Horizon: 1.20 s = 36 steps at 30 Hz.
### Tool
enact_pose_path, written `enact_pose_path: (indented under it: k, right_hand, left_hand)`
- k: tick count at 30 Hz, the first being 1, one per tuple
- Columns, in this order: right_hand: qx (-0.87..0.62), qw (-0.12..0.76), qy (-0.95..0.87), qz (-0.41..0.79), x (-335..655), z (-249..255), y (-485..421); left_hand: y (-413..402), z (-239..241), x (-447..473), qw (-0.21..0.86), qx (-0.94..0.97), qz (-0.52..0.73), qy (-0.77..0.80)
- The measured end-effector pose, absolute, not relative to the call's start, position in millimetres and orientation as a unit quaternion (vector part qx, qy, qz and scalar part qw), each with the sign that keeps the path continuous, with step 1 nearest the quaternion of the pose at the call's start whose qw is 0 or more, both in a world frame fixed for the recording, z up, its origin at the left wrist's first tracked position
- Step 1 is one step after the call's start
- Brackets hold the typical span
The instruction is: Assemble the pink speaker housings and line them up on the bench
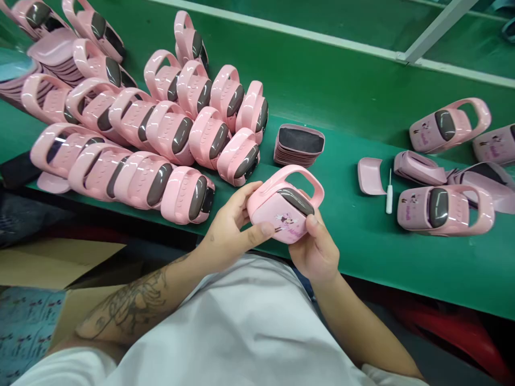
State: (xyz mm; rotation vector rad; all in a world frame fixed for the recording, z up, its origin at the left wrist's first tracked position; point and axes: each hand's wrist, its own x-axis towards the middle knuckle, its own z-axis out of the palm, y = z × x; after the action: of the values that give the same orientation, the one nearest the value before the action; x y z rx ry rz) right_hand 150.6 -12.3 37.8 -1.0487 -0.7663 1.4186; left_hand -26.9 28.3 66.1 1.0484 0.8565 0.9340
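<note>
A pink handled device (287,214) with a dark glossy window and a cartoon figure on its front panel is held between both hands, its handle loop pointing up and away. My left hand (233,228) is closed on its left side, with the thumb across the lower front. On the right, my right hand (316,246) grips the lower corner, thumb beside the dark window. Just beyond the device stands a stack of pink curved panels (300,145) with dark inner faces. A white-handled screwdriver (389,198) lies to the right, next to a loose pink panel (370,176).
Rows of similar pink devices (169,131) fill the left of the green table (341,246). More printed ones (444,209) and loose panels (422,169) lie at the right. Stacked panels (56,48) are at the far left. A cardboard box (52,257) sits below the table edge.
</note>
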Motion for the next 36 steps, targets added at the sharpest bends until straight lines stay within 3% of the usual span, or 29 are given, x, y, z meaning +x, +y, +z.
enact_pose_path:
  k: [11,24,31,36]
  right_hand:
    - [-0.417,0.511,-0.356,0.662,156.4,66.8,-6.4]
    - [-0.452,0.502,-0.5,0.542,173.8,58.9,-18.4]
    - [-0.472,0.462,-0.513,0.548,183.5,46.0,-23.9]
    - [-0.553,0.43,-0.652,0.289,191.1,62.6,-22.0]
  left_hand:
    - [24.4,85.1,-27.8,0.632,0.497,0.384,0.454]
    - [26.1,85.1,-27.7,0.66,0.506,0.39,0.394]
    - [26.4,85.8,-30.9,0.573,0.599,0.358,0.429]
    - [22.5,92.3,-30.2,0.442,0.688,0.324,0.477]
